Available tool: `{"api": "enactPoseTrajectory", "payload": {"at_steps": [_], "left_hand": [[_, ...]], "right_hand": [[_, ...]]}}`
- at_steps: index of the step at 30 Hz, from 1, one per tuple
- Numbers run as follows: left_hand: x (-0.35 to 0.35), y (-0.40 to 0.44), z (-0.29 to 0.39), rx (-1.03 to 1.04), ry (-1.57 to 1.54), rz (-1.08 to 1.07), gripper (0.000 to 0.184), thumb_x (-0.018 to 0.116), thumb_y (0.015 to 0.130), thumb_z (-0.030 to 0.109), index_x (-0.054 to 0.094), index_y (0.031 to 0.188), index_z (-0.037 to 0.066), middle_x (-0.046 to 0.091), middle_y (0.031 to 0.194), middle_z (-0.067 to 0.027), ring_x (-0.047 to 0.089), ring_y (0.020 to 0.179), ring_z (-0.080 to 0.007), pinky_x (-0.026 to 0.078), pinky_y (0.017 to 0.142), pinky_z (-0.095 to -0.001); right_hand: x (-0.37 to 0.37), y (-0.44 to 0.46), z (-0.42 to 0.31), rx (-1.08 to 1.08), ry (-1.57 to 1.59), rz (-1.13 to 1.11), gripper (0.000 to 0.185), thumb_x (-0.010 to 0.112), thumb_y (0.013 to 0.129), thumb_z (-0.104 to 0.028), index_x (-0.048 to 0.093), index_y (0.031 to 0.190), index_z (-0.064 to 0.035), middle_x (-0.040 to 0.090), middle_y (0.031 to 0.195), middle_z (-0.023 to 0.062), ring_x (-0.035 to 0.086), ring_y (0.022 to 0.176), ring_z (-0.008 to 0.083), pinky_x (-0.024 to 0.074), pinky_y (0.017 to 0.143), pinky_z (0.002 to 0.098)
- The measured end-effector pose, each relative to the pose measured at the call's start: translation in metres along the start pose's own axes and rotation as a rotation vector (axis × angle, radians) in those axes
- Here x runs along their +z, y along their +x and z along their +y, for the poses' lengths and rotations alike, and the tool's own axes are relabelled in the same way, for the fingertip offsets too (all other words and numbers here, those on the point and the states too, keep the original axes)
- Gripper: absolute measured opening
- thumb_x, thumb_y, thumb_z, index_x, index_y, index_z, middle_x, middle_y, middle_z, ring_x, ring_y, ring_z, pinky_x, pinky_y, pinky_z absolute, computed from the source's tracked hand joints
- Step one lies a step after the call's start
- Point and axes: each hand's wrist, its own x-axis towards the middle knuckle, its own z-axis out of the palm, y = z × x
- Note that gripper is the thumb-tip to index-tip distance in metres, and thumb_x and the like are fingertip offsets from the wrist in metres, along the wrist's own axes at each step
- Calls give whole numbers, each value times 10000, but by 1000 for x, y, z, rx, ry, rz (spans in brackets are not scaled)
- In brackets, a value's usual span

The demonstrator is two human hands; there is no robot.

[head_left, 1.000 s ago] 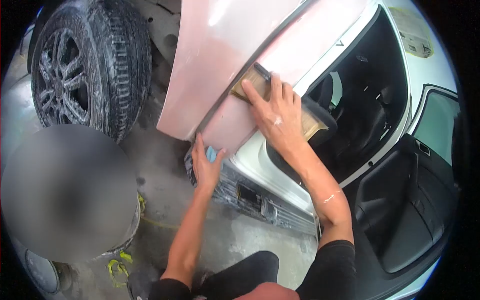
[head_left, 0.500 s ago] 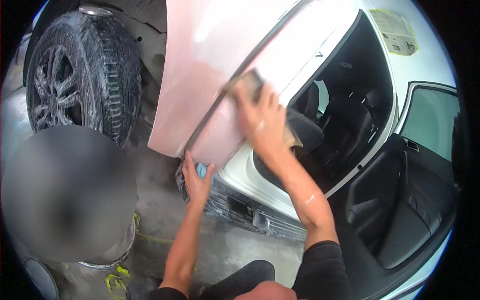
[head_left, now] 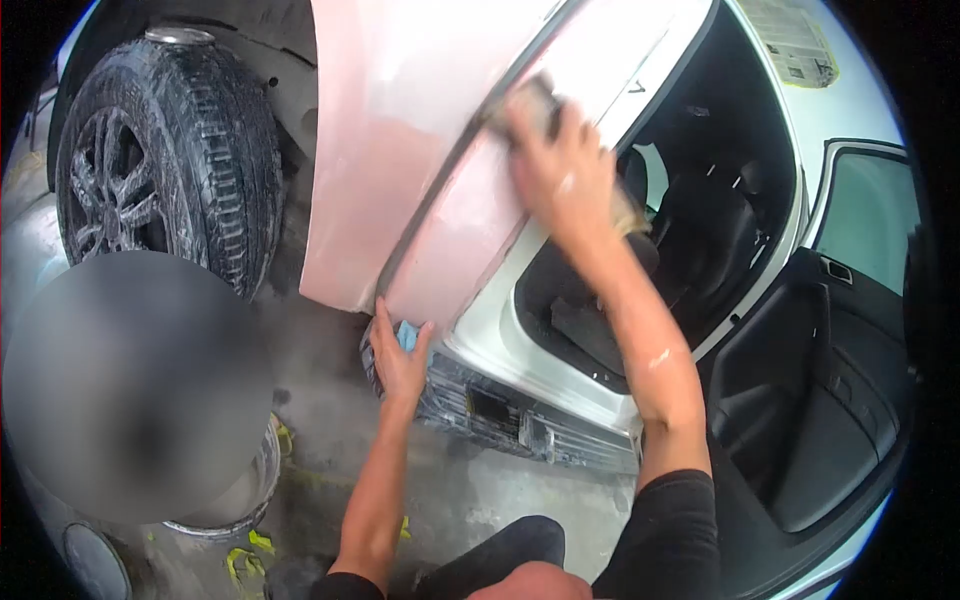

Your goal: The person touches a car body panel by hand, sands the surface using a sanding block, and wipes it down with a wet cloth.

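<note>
My right hand (head_left: 566, 185), smeared by motion, is closed round a sanding block (head_left: 540, 105) with a brownish sheet, likely sandpaper, sticking out by the wrist. It lies against the car's pink and white panel (head_left: 470, 215), just right of a long dark gap. At the lower end of that gap my left hand (head_left: 400, 360) touches the panel edge. A small blue piece (head_left: 407, 335), perhaps cloth or sponge, sits between its thumb and fingers; the palm hides the rest.
A dusty wheel (head_left: 165, 160) stands at left, with a blurred round patch below it. Under that shows a bucket rim (head_left: 265, 490). Yellow tape scraps (head_left: 243, 562) lie on the floor. At right are the car's dark seats (head_left: 705, 225) and an open door (head_left: 800, 400).
My right hand has slid up and to the right along the panel with the sanding block. My left hand stays at the panel's lower edge. The view has shifted slightly.
</note>
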Motion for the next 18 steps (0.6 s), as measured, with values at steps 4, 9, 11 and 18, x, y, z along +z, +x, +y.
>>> {"api": "enactPoseTrajectory", "payload": {"at_steps": [4,9,11,18], "left_hand": [[2,-3,5,-24,9,35,984,839,959,372,308,1707,18,477,1589,-337,489,1459,-476,408,1209,-530],[4,-1,-1,44,-9,54,978,835,963,373,309,1705,14,476,1588,-334,491,1455,-475,409,1204,-530],[4,-5,-3,41,-8,62,979,836,962,373,309,1705,14,479,1586,-330,494,1451,-475,408,1203,-531],[1,-1,-3,8,13,28,986,835,962,379,303,1711,20,480,1593,-320,490,1455,-471,400,1213,-526]], "right_hand": [[7,-11,-17,57,13,-47,615,592,977,-91,533,1574,-229,547,1386,356,621,1140,486,564,800,603],[5,-17,-9,-88,80,-23,592,630,950,-98,605,1528,-225,549,1398,332,616,1134,467,565,803,582],[-10,22,5,49,41,86,550,638,937,-117,631,1480,-208,574,1288,277,610,1041,437,546,746,571],[14,-38,-18,-274,93,-19,611,620,952,-98,574,1548,-224,541,1404,346,617,1127,445,558,818,563]]}}
